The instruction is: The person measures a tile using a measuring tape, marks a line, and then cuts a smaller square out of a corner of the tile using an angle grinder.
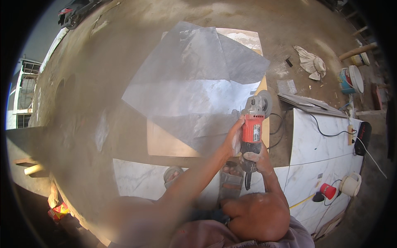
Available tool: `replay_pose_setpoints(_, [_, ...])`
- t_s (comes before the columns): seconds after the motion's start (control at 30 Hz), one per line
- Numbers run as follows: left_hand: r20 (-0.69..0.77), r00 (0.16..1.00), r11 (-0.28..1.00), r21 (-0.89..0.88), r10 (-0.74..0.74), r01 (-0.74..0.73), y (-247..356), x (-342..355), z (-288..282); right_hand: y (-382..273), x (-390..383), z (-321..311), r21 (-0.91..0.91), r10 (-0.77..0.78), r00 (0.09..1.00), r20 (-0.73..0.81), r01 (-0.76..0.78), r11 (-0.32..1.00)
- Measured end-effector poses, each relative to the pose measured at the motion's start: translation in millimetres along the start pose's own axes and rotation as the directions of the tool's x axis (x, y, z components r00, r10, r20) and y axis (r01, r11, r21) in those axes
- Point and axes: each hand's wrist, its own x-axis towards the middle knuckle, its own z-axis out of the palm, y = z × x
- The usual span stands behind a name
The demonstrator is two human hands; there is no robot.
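Rounded knee [260, 217] | grip: left hand [234, 139], right hand [261, 159] clasping plastic-bodied grinder [252, 129] | angular grey slab [165, 78]

The brown floor [124, 53] is covered in its middle by a tan board [167, 142], on which overlapping grey sheets [194, 78] are laid. Nearest and at right, it is covered by white marbled tiles [314, 142], on which a red cup [328, 191] and a white jug [350, 185] are set. Beyond them, a crumpled pale cloth [309, 62] and a blue-and-white bucket [348, 79] are seen.

Looks down and forward from the person's head, fisheye-wide, across the knees [260, 217] near and brown ground [231, 18] far.
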Motion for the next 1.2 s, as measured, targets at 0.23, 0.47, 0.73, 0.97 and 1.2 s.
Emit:
replay_pose_setpoints(0.23, [-0.211, 0.904, 0.485, 0.874, 0.371, 0.005, 88.8, 63.9, -76.7, -17.1, 47.2, -41.0, -0.037, 0.056, 0.99, -0.127, -0.061, 0.997])
replay_pose_setpoints(0.47, [-0.369, 0.884, -0.515, 0.719, 0.288, 0.467, 157.8, 75.4, -121.2, -33.4, 149.7, -54.9, -0.067, 0.027, 0.997, -0.068, -0.031, 0.997])
replay_pose_setpoints(0.73, [-0.434, 0.859, -0.487, 0.708, 0.273, 0.512, 159.1, 78.3, -110.8, -60.4, 317.9, -11.8, -0.194, -0.045, 0.998, -0.045, 0.035, 0.98])
replay_pose_setpoints(0.97, [-0.48, 0.838, -0.497, 0.677, 0.259, 0.542, 159.8, 79.3, -109.2, -82.6, 430.1, 20.6, -0.187, -0.061, 0.998, 0.019, 0.064, 0.98])
replay_pose_setpoints(1.2, [-0.471, 0.842, -0.485, 0.69, 0.262, 0.537, 158.2, 79.8, -108.9, -86.9, 481.2, 31.1, -0.206, -0.058, 0.998, -0.009, 0.055, 0.977])
